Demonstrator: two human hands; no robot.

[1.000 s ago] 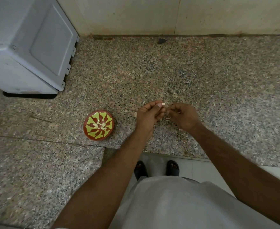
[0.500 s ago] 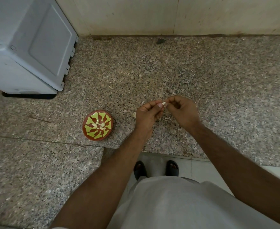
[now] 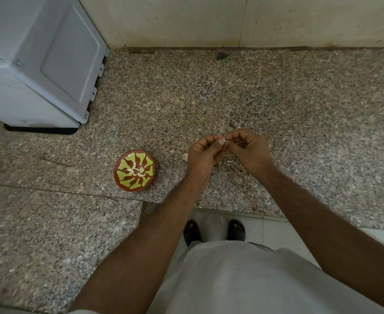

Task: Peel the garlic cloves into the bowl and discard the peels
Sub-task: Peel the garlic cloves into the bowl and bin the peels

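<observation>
Nearest me I see both forearms reaching over the speckled table (image 3: 299, 109). My left hand (image 3: 203, 158) and right hand (image 3: 248, 151) meet fingertip to fingertip, each grip pinching the same small garlic clove (image 3: 225, 140) above the table. Left of them sits the red and green bowl (image 3: 135, 170), peeled cloves inside. Farther back stands a grey appliance (image 3: 39, 62).

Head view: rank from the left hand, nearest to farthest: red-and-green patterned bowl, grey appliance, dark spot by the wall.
From the left hand, which pinches a small garlic clove together with the right hand:
1. Red-and-green patterned bowl, on the counter to the hand's left.
2. Dark spot, far side of the counter by the wall.
3. Grey appliance, back left corner.
</observation>
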